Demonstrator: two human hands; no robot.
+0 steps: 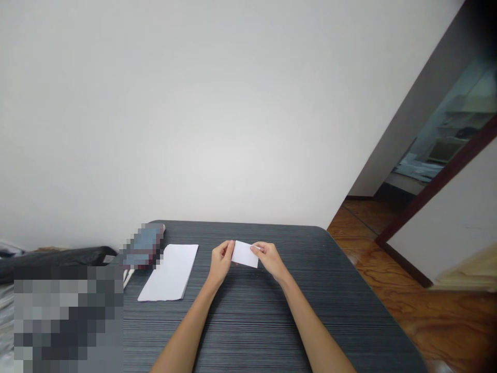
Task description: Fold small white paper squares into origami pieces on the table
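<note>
A small white rectangle of paper [245,255] is held between both hands over the dark table, its surface blank and slightly tilted. My left hand [222,259] grips its left edge, thumb against the paper and fingers curled behind. On the other side, my right hand [271,259] pinches the right edge, with the thumb lying on the front face. Whether the paper is a single sheet or folded in layers, I cannot tell. To the left of my hands lies a stack of white paper sheets [170,273], flat on the table.
The dark wood-grained table [256,331] stands against a white wall [240,114]. At its left back edge sits a pixelated object [143,246]. A black bag-like item [58,263] lies beyond the left side. Wooden floor [411,290] and a doorway are on the right.
</note>
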